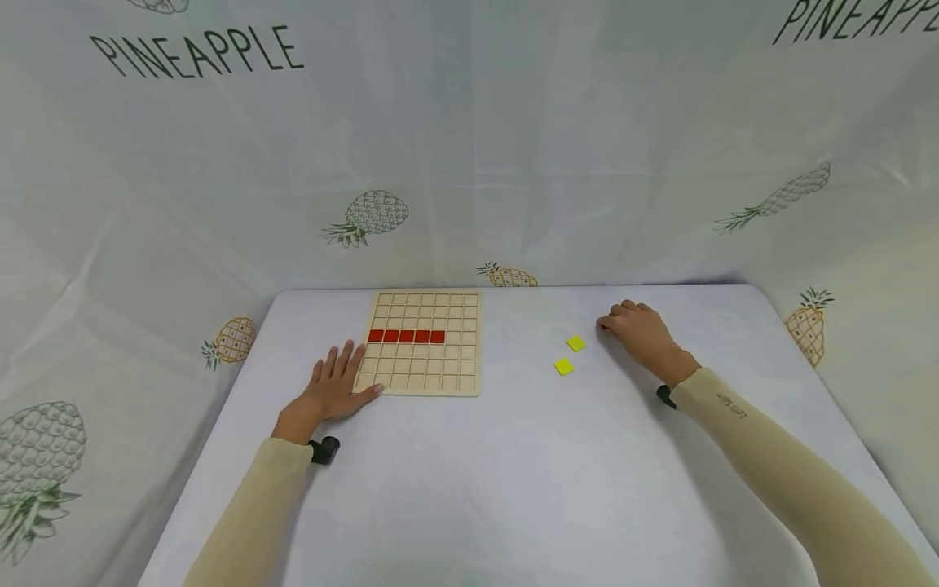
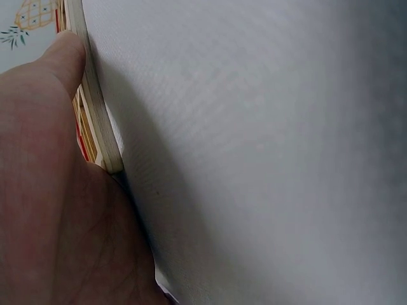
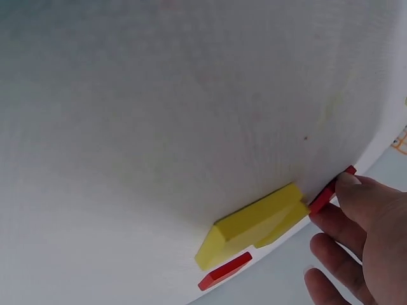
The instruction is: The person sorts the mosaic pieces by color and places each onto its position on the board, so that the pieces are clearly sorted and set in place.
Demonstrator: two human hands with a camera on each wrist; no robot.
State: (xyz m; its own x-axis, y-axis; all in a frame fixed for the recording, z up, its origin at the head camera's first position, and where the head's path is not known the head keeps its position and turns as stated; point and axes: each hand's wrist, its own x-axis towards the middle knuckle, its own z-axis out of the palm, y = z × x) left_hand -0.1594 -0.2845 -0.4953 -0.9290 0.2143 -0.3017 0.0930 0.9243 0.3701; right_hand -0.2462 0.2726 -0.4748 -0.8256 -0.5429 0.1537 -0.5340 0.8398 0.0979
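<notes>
We see the left hand [image 1: 332, 395] spread at the left edge of the grid board [image 1: 421, 367] – the right hand [image 1: 642, 336] pinches one red tile [image 3: 324, 196] (near two yellow tiles [image 1: 563, 366]), apart from this board.

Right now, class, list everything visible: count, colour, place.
Flat tabletop: one, white, foreground.
Wooden grid board: one, beige, on tabletop.
Rowed square tiles: five, red, on board.
Scattered square tiles: two, yellow, right of board; right wrist view may show others.
Pinched flat tile: one, red, in fingers.
Loose flat tile: one, red, on tabletop.
Pineapple-print sheet: one, pale, behind tabletop.
Wrist devices: two, black, on wrists.
Sleeves: two, beige, on arms.
Left hand: one, bare, touching board.
Right hand: one, bare, tabletop's right.
</notes>
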